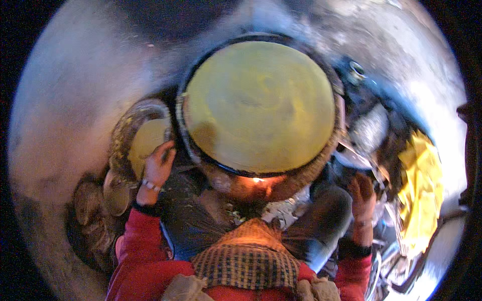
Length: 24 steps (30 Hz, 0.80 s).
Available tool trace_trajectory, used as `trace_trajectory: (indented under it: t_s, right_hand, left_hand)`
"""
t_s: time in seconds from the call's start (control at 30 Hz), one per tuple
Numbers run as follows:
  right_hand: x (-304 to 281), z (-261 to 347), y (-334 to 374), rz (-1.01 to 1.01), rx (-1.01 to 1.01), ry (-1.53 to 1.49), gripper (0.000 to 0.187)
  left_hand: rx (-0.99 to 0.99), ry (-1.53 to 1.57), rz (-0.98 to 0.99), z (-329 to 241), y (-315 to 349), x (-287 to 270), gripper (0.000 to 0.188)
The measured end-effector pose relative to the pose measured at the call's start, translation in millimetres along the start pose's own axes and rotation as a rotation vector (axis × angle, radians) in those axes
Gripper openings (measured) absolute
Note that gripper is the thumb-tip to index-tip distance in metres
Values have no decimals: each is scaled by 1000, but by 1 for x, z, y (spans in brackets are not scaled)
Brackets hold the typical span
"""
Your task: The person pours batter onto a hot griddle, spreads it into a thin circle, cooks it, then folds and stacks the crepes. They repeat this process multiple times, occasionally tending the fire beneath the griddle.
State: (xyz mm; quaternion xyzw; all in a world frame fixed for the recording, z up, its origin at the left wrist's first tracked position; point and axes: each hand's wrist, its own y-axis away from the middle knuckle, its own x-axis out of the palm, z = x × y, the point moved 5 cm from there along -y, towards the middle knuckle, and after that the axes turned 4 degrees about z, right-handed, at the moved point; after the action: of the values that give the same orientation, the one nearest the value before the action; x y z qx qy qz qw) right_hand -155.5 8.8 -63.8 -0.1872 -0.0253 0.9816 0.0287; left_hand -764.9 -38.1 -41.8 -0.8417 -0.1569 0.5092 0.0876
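A wide round griddle point(331, 90) sits over a clay stove in front of me, with a thin yellow-green sheet of batter point(261, 105) spread across nearly all of it. To its left stands a dark, batter-crusted bowl point(123, 133) holding pale yellow batter point(145, 143). My left hand point(159, 163) is at the bowl's near right side, fingers curled together; what they hold, if anything, is unclear. Beyond my right knee, my right hand point(362, 196) is close to a pale shallow dish point(351, 158). Its fingers are shadowed and blurred, so their grip cannot be made out.
Flame point(258, 179) glows at the near opening of the stove point(231, 185). Yellow cloth or plastic point(422, 185) lies at the right, beside thin sticks and clutter. A grey rounded vessel point(370, 128) stands right of the griddle. A small brown lid-like disc point(116, 193) leans near the batter bowl.
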Motion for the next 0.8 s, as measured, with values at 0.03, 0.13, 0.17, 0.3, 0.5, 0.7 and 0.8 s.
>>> trace_trajectory:
  t_s: [0.03, 0.13, 0.17, 0.3, 0.5, 0.7, 0.8]
  right_hand:
    - [17, 6, 4, 13, 4, 16, 28]
    - [50, 24, 14, 95, -54, 127, 27]
    - [59, 25, 14, 123, -50, 160, 27]
    - [76, 17, 8, 121, -65, 214, 24]
    - [36, -12, -5, -60, 6, 139, 22]
    - [10, -24, -21, -117, 98, 120, 23]
    - [11, -31, -19, -139, 138, 24, 22]
  left_hand:
    - [30, -41, -23, -4, -22, -1, 23]
    - [10, -82, -34, -13, -76, -2, 18]
    - [-122, -156, 40, -4, -95, 1, 18]
    - [-46, -125, 9, 14, -193, 30, 18]
    - [29, -62, 14, 18, -251, 63, 20]
    - [122, -80, -1, 25, -261, 75, 20]
    - [40, 83, 41, 28, -257, 72, 22]
